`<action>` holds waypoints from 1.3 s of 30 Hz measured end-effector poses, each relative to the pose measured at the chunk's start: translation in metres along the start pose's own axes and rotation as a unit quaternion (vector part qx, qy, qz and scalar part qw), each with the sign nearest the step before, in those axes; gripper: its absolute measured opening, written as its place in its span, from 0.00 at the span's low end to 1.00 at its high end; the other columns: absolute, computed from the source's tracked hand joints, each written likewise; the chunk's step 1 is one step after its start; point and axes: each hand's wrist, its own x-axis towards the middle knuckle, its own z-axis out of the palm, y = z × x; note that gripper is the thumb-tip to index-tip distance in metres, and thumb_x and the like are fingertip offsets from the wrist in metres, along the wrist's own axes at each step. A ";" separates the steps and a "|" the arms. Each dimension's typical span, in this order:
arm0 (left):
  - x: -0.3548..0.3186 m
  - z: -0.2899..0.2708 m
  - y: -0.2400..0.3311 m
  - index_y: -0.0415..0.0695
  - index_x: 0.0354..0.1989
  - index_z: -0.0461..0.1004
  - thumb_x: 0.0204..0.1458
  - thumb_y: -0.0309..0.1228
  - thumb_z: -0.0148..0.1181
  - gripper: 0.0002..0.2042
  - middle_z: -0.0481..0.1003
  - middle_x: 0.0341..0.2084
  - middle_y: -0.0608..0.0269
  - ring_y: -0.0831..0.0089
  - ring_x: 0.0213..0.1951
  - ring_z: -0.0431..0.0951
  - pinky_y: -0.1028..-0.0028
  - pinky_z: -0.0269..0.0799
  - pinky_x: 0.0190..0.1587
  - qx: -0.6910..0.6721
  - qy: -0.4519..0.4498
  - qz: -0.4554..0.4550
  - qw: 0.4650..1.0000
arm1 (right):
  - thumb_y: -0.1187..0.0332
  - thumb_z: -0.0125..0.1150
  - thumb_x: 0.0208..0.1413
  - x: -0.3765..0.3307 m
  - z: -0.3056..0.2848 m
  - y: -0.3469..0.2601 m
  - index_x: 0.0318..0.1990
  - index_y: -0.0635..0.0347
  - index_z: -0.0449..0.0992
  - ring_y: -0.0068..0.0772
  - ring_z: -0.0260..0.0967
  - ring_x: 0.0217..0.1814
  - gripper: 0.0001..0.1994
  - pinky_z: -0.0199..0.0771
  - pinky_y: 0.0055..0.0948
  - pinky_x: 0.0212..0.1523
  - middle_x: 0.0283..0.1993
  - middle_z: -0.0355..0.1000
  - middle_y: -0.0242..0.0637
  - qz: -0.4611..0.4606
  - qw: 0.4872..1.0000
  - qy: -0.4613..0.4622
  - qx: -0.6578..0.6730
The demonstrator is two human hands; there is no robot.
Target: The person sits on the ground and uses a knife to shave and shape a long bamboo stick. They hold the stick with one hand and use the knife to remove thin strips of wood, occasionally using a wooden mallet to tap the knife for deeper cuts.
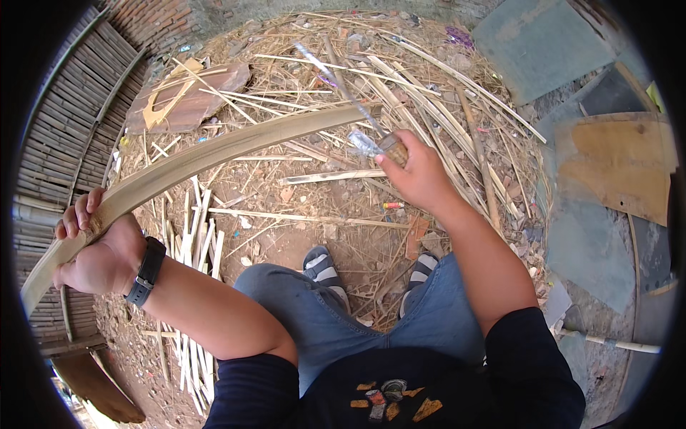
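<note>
Above the straw-littered ground, the left hand grips a long curved pale bamboo strip while the right hand clenches a wooden-handled knife; a slip could cut fingers.

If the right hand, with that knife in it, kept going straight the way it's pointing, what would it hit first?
Most likely the long curved bamboo strip: the right hand holds a knife whose blade already lies across the strip's end. Beyond lies bamboo litter, though depth is hard to judge.

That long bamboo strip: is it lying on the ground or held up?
Held up. The left hand grips the bamboo strip near one end, and it spans above the littered ground.
</note>
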 end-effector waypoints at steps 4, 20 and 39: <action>0.001 -0.001 -0.004 0.49 0.26 0.61 0.57 0.68 0.30 0.32 0.60 0.18 0.69 0.73 0.23 0.61 0.70 0.62 0.31 -0.019 0.005 -0.020 1.000 | 0.62 0.63 0.55 -0.015 0.013 -0.016 0.51 0.61 0.70 0.53 0.75 0.34 0.20 0.73 0.46 0.34 0.32 0.75 0.50 -0.148 0.988 0.003 -0.054; -0.009 0.014 -0.032 0.50 0.25 0.61 0.51 0.76 0.28 0.36 0.61 0.17 0.70 0.74 0.20 0.62 0.71 0.62 0.29 -0.025 -0.021 -0.028 0.999 | 0.65 0.63 0.52 0.017 0.005 0.010 0.52 0.63 0.71 0.51 0.76 0.32 0.21 0.74 0.44 0.36 0.30 0.75 0.48 0.085 0.991 -0.104 -0.012; -0.106 0.026 -0.198 0.42 0.37 0.65 0.48 0.74 0.42 0.39 0.66 0.25 0.65 0.72 0.27 0.65 0.71 0.66 0.33 0.231 -0.027 -0.191 0.954 | 0.59 0.69 0.51 0.026 0.000 0.050 0.60 0.78 0.63 0.28 0.69 0.28 0.35 0.68 0.27 0.30 0.29 0.72 0.39 0.100 0.992 0.001 0.072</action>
